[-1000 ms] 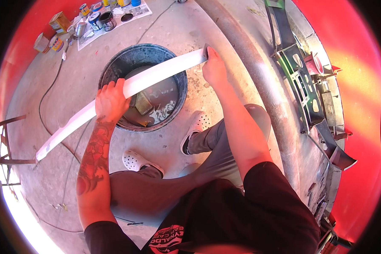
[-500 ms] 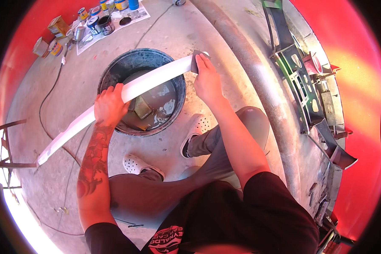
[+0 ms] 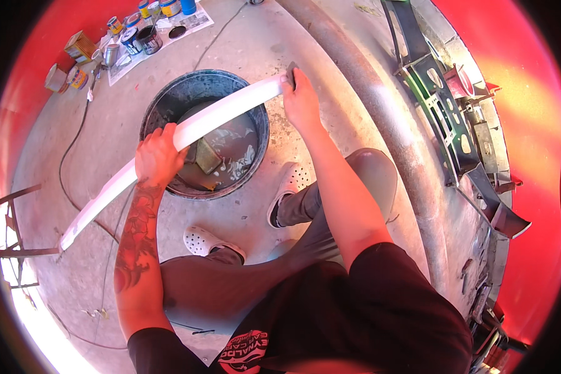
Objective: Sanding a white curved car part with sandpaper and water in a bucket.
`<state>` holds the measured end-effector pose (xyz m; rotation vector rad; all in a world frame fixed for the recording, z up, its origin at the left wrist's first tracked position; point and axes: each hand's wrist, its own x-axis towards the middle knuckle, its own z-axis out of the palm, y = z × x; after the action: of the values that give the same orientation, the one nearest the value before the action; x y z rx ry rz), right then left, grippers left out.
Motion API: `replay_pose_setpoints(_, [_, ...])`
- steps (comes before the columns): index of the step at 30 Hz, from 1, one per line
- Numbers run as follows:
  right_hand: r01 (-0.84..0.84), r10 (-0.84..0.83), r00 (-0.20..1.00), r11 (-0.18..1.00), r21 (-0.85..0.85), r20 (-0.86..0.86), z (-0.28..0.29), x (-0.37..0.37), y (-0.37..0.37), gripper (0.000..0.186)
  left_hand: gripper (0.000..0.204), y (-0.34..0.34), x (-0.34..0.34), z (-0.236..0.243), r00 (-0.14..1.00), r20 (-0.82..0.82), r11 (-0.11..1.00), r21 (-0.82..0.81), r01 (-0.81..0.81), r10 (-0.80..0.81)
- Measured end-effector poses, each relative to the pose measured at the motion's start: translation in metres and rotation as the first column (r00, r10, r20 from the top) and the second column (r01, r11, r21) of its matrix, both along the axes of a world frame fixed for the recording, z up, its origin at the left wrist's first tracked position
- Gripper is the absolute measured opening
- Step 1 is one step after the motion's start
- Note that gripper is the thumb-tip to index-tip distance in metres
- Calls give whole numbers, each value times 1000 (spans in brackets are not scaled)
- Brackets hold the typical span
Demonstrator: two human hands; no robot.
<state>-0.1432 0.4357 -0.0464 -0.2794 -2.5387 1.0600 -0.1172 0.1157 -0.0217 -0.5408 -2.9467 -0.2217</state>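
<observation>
A long, slightly curved white strip slants across the view from lower left to upper right. My left hand is closed around its middle. At the far right end, my right hand presses a dark piece of sandpaper against the strip's tip; part of the sheet is hidden by the fingers. Beneath the strip stands a round dark bucket of murky grey water. A block, perhaps a sponge, lies in that water.
Paint cans crowd a newspaper sheet at far left, with a cable nearby. Green-black metal frames lie along the right by a red wall. A metal stand is at far left. My clogs flank the bucket.
My right hand has shifted slightly left and up around the strip's tip, and the sandpaper now shows edge-on. The left hand keeps its hold. The whole view has shifted a little.
</observation>
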Motion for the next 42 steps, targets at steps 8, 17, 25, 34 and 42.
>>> replay_pose_setpoints(8, [26,-31,991,999,-38,-127,-22,15,-17,56,49,-4,-2,2,998,57,1000,-7,-19,19])
replay_pose_setpoints(17, [-93,83,993,987,129,86,-9,13,0,56,47,-4,-5,11,982,179,998,-3,-59,59])
replay_pose_setpoints(25, [-253,251,964,756,603,90,2,45,-49,62,43,3,-10,19,955,276,992,23,-122,111])
replay_pose_setpoints(34, [-282,225,959,752,596,171,13,32,-18,62,44,0,-12,21,937,323,989,21,-145,130])
replay_pose_setpoints(42, [-448,408,891,710,544,201,16,65,-72,58,45,0,-13,15,916,363,985,-41,-165,169])
